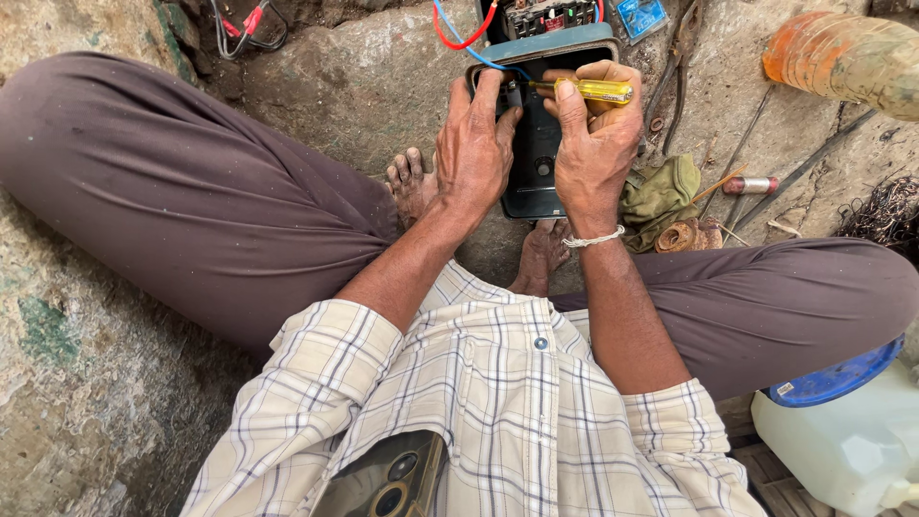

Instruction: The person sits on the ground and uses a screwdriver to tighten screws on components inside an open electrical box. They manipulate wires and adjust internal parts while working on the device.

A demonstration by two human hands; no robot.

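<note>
A dark open electrical box [536,168] lies on the ground between my bare feet, with red and blue wires [459,33] running out of its far end. My left hand [471,148] rests on the box's left side, fingers gripping its upper left rim. My right hand [595,134] is closed around a yellow-handled screwdriver [598,91], held sideways with the tip pointing left into the top of the box. A white string bracelet circles my right wrist.
A green rag [661,196] and a small red-tipped cylinder [750,185] lie right of the box. An orange-tinted plastic bottle [842,57] is at top right, tangled wire [885,211] at right, a white jug with a blue lid [842,431] at lower right. Rough stone surrounds me.
</note>
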